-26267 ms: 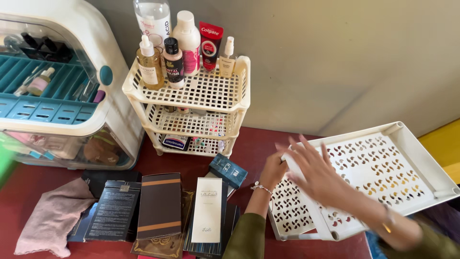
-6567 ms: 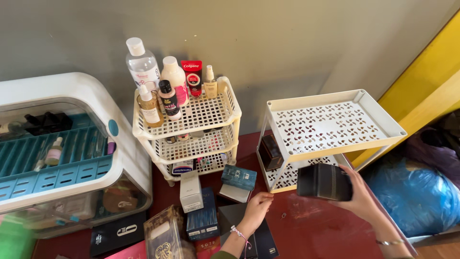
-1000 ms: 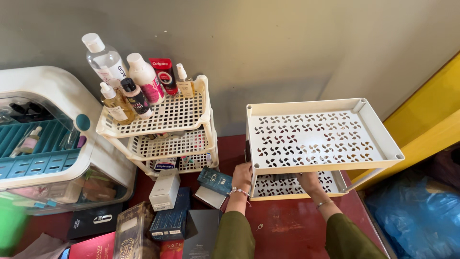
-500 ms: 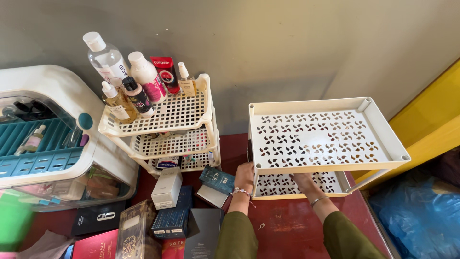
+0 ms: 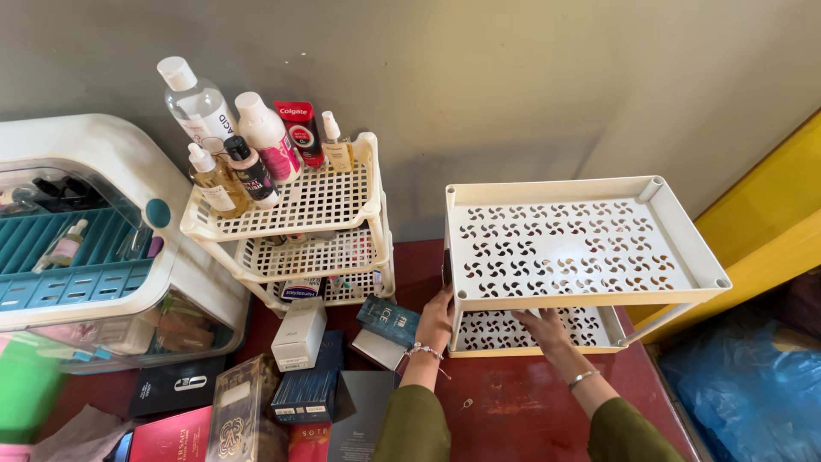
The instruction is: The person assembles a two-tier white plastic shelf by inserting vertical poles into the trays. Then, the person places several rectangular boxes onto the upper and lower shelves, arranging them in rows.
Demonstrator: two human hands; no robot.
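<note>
At the lower shelf of the cream two-tier rack (image 5: 581,248), the right hand (image 5: 540,326) is reaching in, fingers hidden so its grip is unclear, while the left hand (image 5: 436,315) is clasping the rack's left edge, steadying it on the red table (image 5: 505,402); seating the tiers squarely seems next.

the person is wearing olive-green sleeves on both arms. the left hand (image 5: 438,318) is bare, a beaded bracelet circling its wrist. the right hand (image 5: 542,328) is bare too, wearing a thin silver bracelet.
</note>
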